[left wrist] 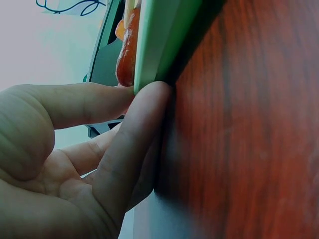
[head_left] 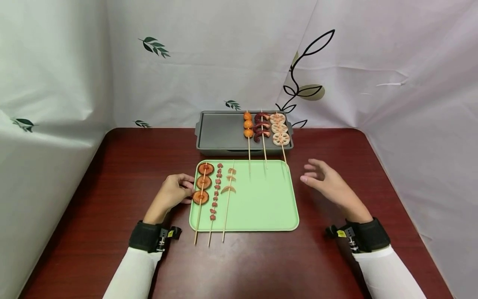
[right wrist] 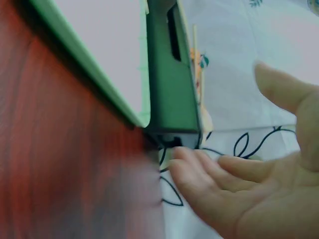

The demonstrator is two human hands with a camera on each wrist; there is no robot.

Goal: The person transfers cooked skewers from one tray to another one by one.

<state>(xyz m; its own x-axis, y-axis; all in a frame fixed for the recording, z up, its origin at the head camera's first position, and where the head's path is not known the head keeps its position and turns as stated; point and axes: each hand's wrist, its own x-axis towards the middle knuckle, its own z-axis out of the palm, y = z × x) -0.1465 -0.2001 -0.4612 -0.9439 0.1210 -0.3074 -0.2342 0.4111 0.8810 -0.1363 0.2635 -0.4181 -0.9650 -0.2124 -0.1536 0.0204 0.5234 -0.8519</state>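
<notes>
On the table lies a light green tray (head_left: 265, 199) carrying three skewers at its left side: a mushroom-slice skewer (head_left: 203, 182), a skewer of small red meat pieces (head_left: 216, 193) and a skewer of pale curved pieces (head_left: 228, 189). My left hand (head_left: 174, 192) pinches the tray's left rim, with fingertips at the edge in the left wrist view. Off the tray's right side, my right hand (head_left: 328, 180) hovers with nothing in it, fingers loosely bent and thumb apart in the right wrist view.
Behind the tray stands a dark grey grill pan (head_left: 222, 129). At its right lie an orange-ball skewer (head_left: 248, 124), an octopus-tentacle skewer (head_left: 262, 125) and a lotus-root skewer (head_left: 279, 128), their sticks reaching over the tray. White patterned cloth (head_left: 205, 62) walls the dark red table (head_left: 149, 149).
</notes>
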